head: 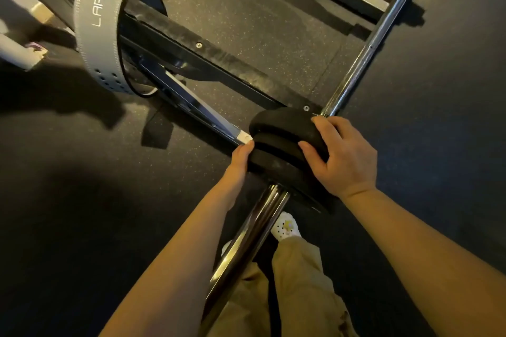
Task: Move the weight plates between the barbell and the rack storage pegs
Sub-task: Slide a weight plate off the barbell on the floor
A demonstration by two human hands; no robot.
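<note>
Weight plates, black and stacked side by side, sit on the barbell sleeve beside the rack's safety arm. Left hand curls its fingers over the nearest plate's left rim; right hand spreads wide, gripping the right rim. Sliding should go best with equal pull from both sides, keeping the plate square to the sleeve.

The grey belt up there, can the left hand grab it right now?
Probably not: the left hand holds the black plates on the barbell, and the grey belt hangs well beyond it.
</note>
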